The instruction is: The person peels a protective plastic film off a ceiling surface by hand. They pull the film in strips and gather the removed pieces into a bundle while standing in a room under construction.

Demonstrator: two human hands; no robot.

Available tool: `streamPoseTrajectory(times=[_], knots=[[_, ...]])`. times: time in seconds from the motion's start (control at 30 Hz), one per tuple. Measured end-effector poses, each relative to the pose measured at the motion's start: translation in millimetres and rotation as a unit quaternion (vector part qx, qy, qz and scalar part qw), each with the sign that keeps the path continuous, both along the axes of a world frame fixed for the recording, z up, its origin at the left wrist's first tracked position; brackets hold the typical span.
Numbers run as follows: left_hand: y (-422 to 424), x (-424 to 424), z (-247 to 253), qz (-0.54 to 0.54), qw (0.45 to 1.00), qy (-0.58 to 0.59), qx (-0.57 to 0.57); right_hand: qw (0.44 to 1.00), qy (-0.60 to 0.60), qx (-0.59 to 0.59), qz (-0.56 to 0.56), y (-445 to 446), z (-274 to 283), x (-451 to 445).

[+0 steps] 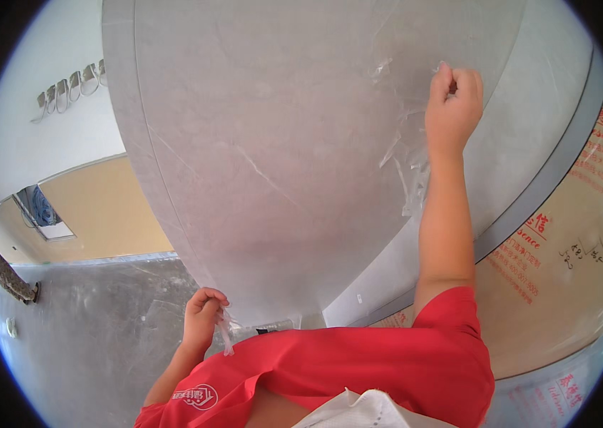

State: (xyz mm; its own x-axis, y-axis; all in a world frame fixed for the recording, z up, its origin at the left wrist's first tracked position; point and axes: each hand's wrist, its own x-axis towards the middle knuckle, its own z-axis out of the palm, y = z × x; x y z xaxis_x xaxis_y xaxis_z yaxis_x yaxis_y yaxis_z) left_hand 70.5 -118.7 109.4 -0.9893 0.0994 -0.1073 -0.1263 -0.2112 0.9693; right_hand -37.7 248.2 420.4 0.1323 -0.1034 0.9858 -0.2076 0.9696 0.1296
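Note:
A large grey flat panel [280,160] fills the middle of the head view, with torn clear plastic film [411,182] clinging to its right side. My right hand [455,107] is raised at the panel's upper right. Its thumb and forefinger pinch a small piece of clear film [439,67]. Low on the left, near the panel's bottom edge, my left hand [204,315] grips several crumpled strips of clear film [225,331] that hang down. Another loose curl of film [380,69] sticks out from the panel left of my right hand.
At right, brown protective sheeting [563,278] bears red print and handwritten figures beyond a grey frame edge [542,182]. A person [4,267] stands far left on the grey floor [103,321]. Cables loop from wall boxes [63,88]. A wall opening [44,211] shows coiled blue cable.

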Motion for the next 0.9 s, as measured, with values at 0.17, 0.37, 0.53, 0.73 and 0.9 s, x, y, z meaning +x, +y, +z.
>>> streamPoseTrajectory(times=[0.17,0.37,0.53,0.73,0.9], knots=[[6,2,6,-0.012,1.0,0.004,-0.008,0.982,-0.062,-0.056,0.171,-43,-12,-5],[11,3,9,-0.033,0.999,0.015,-0.025,0.995,0.078,0.046,-0.05,-62,-13,-39],[9,10,8,-0.012,1.0,0.004,-0.02,0.985,0.05,0.137,-0.088,-51,-4,-37],[6,16,7,0.014,1.0,-0.005,-0.014,0.948,0.079,0.285,-0.115,-21,31,-22],[3,17,-1,0.015,1.0,-0.002,0.004,0.922,0.021,0.336,-0.192,1,58,-4]])
